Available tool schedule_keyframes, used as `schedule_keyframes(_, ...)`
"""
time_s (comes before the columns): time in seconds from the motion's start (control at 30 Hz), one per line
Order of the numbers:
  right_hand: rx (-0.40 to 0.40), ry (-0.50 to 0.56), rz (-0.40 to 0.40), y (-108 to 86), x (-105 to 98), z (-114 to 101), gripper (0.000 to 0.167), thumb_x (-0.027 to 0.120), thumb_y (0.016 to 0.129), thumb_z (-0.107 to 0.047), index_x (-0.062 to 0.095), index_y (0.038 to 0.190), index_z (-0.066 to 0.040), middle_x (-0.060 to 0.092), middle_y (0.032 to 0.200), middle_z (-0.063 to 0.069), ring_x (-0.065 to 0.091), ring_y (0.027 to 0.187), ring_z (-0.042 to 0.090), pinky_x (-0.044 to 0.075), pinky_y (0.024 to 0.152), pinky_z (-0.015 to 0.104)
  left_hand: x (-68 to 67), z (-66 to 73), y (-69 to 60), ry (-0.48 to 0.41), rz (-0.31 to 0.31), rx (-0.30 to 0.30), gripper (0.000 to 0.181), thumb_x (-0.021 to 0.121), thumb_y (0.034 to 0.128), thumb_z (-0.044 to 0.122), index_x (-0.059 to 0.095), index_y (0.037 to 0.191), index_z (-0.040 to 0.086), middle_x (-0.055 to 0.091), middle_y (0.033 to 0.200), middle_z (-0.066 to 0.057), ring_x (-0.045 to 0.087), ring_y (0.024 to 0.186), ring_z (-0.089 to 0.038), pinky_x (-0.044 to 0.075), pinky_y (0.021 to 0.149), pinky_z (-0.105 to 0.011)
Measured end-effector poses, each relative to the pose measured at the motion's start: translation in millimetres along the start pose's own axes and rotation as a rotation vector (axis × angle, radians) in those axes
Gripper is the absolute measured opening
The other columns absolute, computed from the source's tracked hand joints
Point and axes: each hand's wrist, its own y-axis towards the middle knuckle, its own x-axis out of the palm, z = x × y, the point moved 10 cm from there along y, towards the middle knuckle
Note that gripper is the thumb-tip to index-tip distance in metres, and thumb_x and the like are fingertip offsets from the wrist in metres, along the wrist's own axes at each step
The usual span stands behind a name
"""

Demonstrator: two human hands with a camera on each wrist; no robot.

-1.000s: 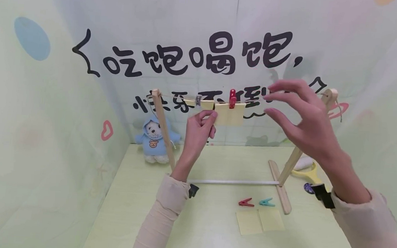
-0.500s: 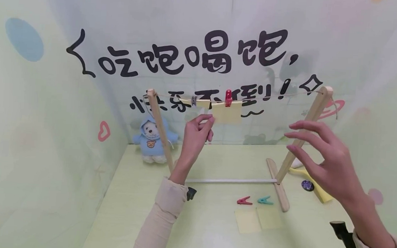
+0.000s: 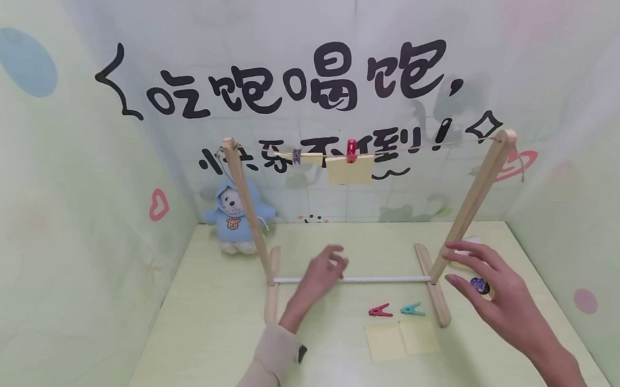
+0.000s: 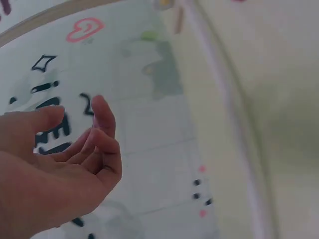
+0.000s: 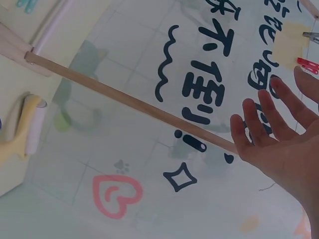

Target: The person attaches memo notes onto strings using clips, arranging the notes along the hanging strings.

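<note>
My left hand (image 3: 323, 272) hovers near the white rod (image 3: 379, 280), its fingers loosely bent and holding nothing. My right hand (image 3: 502, 297) is beside the right wooden post (image 3: 473, 205), fingers spread and slightly bent, with nothing in them. Between the posts runs a thin string. On it a red clothespin (image 3: 351, 151) holds a yellow paper square (image 3: 349, 173). To its left a grey clothespin (image 3: 297, 157) holds another yellow paper (image 3: 313, 159). On the table lie a red clothespin (image 3: 380, 310), a teal clothespin (image 3: 413, 309) and two yellow paper squares (image 3: 385, 342), side by side.
A plush toy in a blue hoodie (image 3: 232, 221) sits behind the left wooden post (image 3: 249, 213). Wooden feet (image 3: 437, 301) support the rack. A lint roller with a yellow handle (image 5: 20, 139) and a purple round object (image 3: 479, 286) lie to the right. Printed cloth walls surround the table.
My left hand has let go of the hanging paper's lower left corner and dropped toward the rod. The right hand has moved away from the string, down and to the right.
</note>
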Motion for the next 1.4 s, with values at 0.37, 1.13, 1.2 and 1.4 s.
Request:
schedule_keyframes(0.37, 0.022, 0.048, -0.010, -29.8, 23.9, 13.9, 0.037, 0.071, 0.108, -0.035, 0.078, 0.127, -0.004, 0.068, 0.139, 0.006, 0.055, 0.137, -0.001, 0.037, 0.108, 0.006, 87.7, -87.5, -62.8, 0.120, 0.039, -0.009, 0.042, 0.084, 0.0936, 0.018, 0.066, 0.126, -0.001, 0.061, 0.106, -0.005, 0.051, 0.091, -0.014, 0.046, 0.069, -0.028)
schedule_keyframes(1.13, -0.046, -0.136, -0.116, -100.1, 185.8, 106.8, 0.038, 0.094, 0.074, -0.005, 0.077, 0.108, -0.005, 0.073, 0.115, 0.013, 0.068, 0.108, 0.042, 0.057, 0.081, 0.054, 108.6, -81.1, -73.3, 0.472, 0.160, 0.101, 0.059, 0.106, 0.0656, 0.029, 0.068, 0.109, 0.019, 0.048, 0.118, -0.003, 0.039, 0.104, -0.018, 0.043, 0.090, -0.036)
schedule_keyframes(1.2, -0.048, -0.173, -0.114, -98.7, 187.1, 104.2, 0.044, 0.098, 0.067, -0.003, 0.077, 0.106, -0.007, 0.073, 0.114, 0.013, 0.068, 0.110, 0.046, 0.057, 0.081, 0.059, 109.9, -85.7, -71.8, 0.460, 0.160, 0.083, 0.057, 0.106, 0.0649, 0.027, 0.069, 0.108, 0.020, 0.049, 0.119, -0.003, 0.040, 0.104, -0.018, 0.044, 0.092, -0.036)
schedule_keyframes(1.4, -0.054, -0.204, -0.124, -99.5, 190.9, 101.9, 0.046, 0.101, 0.062, -0.007, 0.077, 0.102, -0.009, 0.072, 0.112, 0.013, 0.066, 0.115, 0.051, 0.056, 0.086, 0.066, 105.1, -78.7, -73.9, 0.471, 0.130, 0.060, 0.054, 0.106, 0.0664, 0.027, 0.069, 0.105, 0.020, 0.051, 0.119, -0.003, 0.041, 0.105, -0.018, 0.045, 0.092, -0.036)
